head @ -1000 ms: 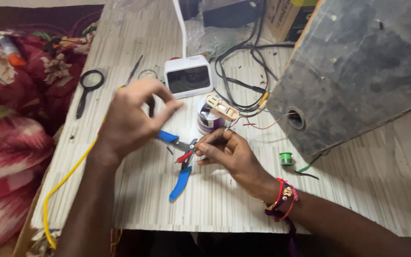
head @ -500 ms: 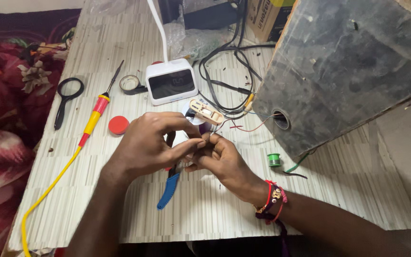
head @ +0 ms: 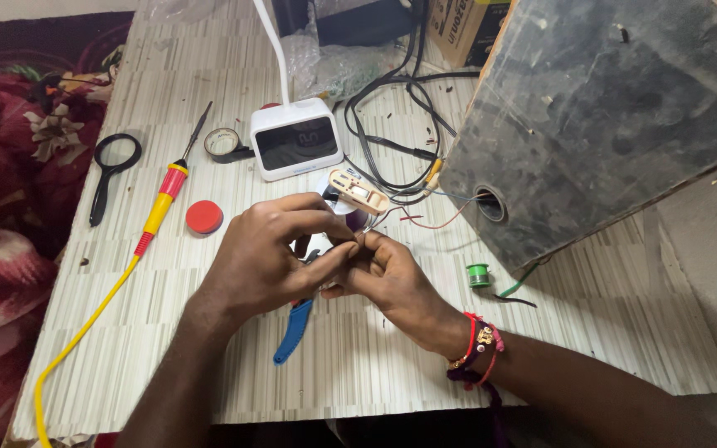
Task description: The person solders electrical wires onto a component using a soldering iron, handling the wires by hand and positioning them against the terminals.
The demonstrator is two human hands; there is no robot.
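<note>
Home repair bench: soldering iron (head: 163, 197), solder spool (head: 478, 275), tangled cables (head: 392, 124), floral bedding (head: 10, 166) beside table (head: 591, 332).

Both hands meet mid-table (head: 541, 348), left hand (head: 271, 261) and right hand (head: 392, 282) pinching something tiny I can't make out, right over blue-handled pliers (head: 294, 330). Yellow soldering iron (head: 159, 207) and red cap (head: 204, 216) sit just left.

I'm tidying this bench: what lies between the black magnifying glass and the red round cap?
In the head view, a soldering iron with a yellow and red handle lies between the magnifying glass and the red cap.
</note>
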